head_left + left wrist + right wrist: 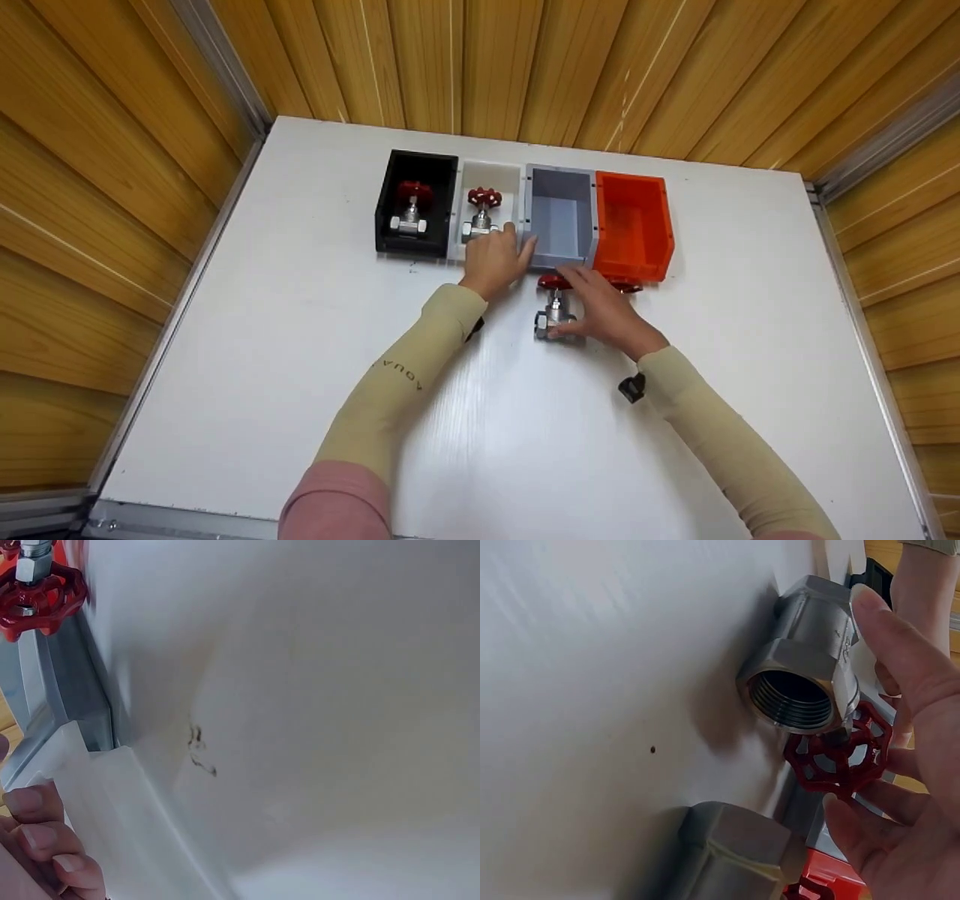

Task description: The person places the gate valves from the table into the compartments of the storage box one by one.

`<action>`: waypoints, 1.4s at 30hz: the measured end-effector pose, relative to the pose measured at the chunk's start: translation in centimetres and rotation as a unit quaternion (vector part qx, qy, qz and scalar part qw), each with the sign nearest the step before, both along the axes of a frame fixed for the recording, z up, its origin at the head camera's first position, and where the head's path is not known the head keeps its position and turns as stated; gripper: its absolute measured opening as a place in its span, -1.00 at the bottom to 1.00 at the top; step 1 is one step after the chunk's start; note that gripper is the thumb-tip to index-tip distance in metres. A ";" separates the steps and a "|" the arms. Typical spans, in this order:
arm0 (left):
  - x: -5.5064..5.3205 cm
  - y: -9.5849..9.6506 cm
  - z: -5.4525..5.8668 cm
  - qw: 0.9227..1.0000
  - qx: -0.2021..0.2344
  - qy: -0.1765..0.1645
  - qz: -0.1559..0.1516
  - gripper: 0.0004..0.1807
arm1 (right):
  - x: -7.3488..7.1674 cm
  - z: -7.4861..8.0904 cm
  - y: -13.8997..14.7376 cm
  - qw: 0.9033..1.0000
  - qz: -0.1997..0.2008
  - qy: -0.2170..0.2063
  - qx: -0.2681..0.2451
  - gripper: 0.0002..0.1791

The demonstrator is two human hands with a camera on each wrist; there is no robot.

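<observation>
My left hand (495, 259) is at the front of the white bin (491, 174), its fingers loosely bent and partly covering a metal valve with a red handwheel (484, 197) inside. No object shows between its fingertips (41, 836) in the left wrist view. My right hand (604, 311) grips another metal valve (555, 319) in front of the grey bin (559, 214). In the right wrist view, its thumb is at the threaded body (802, 652) and its fingers are by the red handwheel (840, 750). A further valve (731, 855) lies beside it, mostly hidden by my right hand in the head view.
The black bin (386, 172) at the row's left end holds a valve with a red handwheel (411, 210). At the right end stands an orange bin (637, 217). All four bins sit toward the back of the white table (300, 315), near the wood-patterned wall (495, 67).
</observation>
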State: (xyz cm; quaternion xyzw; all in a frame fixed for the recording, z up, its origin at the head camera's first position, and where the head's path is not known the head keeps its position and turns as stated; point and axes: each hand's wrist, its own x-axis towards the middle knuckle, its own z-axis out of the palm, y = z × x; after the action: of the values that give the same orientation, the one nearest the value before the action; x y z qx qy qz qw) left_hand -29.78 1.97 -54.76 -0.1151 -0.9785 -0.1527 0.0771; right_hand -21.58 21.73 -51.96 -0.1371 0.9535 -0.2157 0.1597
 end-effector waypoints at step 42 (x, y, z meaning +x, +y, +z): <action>0.0 0.6 0.7 1.000 -0.019 -0.007 -0.008 -0.57 | 0.7 -0.4 -0.3 0.998 0.033 0.002 0.049 0.38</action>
State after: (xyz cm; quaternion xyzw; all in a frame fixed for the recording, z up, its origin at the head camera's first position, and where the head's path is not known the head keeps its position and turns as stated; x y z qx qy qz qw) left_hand -29.82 2.59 -54.09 -0.1233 -0.9809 -0.1350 0.0666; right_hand -20.87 21.42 -52.40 -0.1604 0.9583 -0.1628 0.1716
